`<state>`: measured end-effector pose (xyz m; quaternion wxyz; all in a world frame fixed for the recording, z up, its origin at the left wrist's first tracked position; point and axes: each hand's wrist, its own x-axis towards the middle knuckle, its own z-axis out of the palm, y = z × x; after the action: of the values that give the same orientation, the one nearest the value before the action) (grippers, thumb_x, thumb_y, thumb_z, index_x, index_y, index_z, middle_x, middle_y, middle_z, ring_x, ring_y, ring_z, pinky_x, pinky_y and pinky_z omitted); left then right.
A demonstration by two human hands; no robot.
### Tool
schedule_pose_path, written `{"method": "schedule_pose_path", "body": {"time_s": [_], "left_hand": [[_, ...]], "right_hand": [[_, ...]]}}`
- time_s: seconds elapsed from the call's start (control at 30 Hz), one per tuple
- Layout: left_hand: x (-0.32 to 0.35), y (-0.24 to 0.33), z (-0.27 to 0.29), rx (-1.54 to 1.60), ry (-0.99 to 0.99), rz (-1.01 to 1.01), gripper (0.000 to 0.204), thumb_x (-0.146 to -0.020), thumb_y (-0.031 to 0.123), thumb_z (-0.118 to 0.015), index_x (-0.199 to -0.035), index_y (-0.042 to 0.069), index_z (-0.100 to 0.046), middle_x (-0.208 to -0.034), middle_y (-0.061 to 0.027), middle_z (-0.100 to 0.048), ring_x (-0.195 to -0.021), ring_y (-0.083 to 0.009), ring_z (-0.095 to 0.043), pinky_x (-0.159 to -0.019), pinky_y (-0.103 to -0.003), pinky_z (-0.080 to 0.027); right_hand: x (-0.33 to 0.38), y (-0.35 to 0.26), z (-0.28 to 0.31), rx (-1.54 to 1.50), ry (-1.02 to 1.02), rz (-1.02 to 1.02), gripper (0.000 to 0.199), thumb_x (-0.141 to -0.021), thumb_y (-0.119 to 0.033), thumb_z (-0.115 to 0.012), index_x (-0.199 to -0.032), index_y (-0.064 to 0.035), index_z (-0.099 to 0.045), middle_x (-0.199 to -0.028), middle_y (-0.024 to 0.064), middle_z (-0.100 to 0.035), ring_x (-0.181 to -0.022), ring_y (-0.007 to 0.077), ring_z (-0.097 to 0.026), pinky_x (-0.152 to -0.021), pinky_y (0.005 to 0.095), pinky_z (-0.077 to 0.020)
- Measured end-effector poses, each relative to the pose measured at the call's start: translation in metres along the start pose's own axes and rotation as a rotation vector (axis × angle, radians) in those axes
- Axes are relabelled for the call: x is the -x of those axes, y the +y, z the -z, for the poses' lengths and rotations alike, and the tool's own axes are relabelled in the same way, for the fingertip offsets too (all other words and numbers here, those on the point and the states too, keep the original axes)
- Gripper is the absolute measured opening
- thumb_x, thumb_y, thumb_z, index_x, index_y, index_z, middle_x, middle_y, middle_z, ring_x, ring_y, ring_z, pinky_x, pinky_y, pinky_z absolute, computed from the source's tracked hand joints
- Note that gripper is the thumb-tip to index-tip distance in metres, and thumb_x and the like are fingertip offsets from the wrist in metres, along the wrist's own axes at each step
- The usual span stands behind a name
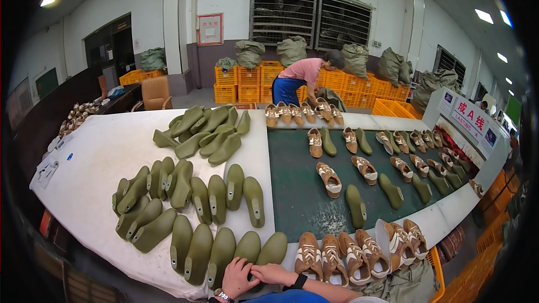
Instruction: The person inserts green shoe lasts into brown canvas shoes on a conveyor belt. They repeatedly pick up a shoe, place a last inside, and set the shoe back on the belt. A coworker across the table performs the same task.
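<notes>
At the near edge of the table, my left hand (237,279), with a watch on its wrist, rests with bent fingers on the heel end of a green shoe last (247,245). My right hand (273,275), with a black band at the wrist, closes against the base of the adjoining green last (273,248). The fingertips of both hands meet, and parts of the two lasts are hidden under them. To the left, more lasts (199,255) stand side by side. Further lasts lie in groups behind them on the white tabletop (101,157).
Brown-and-white sneakers (331,255) line the near right edge. A dark green conveyor belt (303,191) carries sneakers and lasts in rows. Across the table a person (300,78) in a pink top bends over sneakers. Orange crates (226,84) and filled sacks (292,49) stand along the wall.
</notes>
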<state>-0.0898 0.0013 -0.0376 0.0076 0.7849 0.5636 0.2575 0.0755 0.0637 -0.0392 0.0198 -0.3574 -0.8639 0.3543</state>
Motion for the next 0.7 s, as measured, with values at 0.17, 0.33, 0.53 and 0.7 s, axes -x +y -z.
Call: {"method": "schedule_pose_path", "body": {"time_s": [0.17,0.33,0.53,0.7], "left_hand": [[0.000,-0.001,0.000,0.025,0.024,-0.007,0.044,-0.065,0.034,-0.076,-0.098,0.007,-0.066,-0.110,-0.0131,-0.060,-0.111,-0.0348,-0.053,-0.092,-0.044,-0.046],[0.001,-0.003,-0.002,0.034,0.031,0.003,0.043,-0.064,0.034,-0.077,-0.096,0.007,-0.066,-0.110,-0.0124,-0.060,-0.111,-0.0344,-0.053,-0.092,-0.044,-0.046],[0.003,-0.008,-0.008,0.020,0.036,0.015,0.042,-0.064,0.035,-0.077,-0.094,0.007,-0.067,-0.110,-0.0118,-0.060,-0.112,-0.0343,-0.052,-0.092,-0.045,-0.046],[0.004,-0.009,-0.011,0.015,0.033,0.009,0.040,-0.065,0.035,-0.077,-0.092,0.008,-0.067,-0.110,-0.0115,-0.060,-0.112,-0.0344,-0.052,-0.092,-0.045,-0.045]], "right_hand": [[0.000,-0.003,0.003,-0.004,-0.014,0.014,0.028,-0.095,-0.035,-0.040,-0.110,-0.0178,-0.056,-0.094,0.0131,-0.067,-0.082,0.0379,-0.064,-0.071,0.0494,-0.0508],[-0.003,0.001,-0.002,-0.033,-0.022,-0.031,0.029,-0.095,-0.038,-0.040,-0.110,-0.0194,-0.056,-0.095,0.0125,-0.067,-0.083,0.0376,-0.064,-0.072,0.0496,-0.0505],[-0.004,0.002,-0.002,-0.023,-0.037,-0.031,0.030,-0.095,-0.039,-0.039,-0.111,-0.0204,-0.056,-0.096,0.0121,-0.068,-0.085,0.0374,-0.064,-0.073,0.0495,-0.0507],[-0.004,0.002,-0.001,-0.036,-0.014,-0.021,0.029,-0.095,-0.038,-0.039,-0.112,-0.0207,-0.055,-0.096,0.0121,-0.068,-0.083,0.0377,-0.064,-0.072,0.0494,-0.0509]]}}
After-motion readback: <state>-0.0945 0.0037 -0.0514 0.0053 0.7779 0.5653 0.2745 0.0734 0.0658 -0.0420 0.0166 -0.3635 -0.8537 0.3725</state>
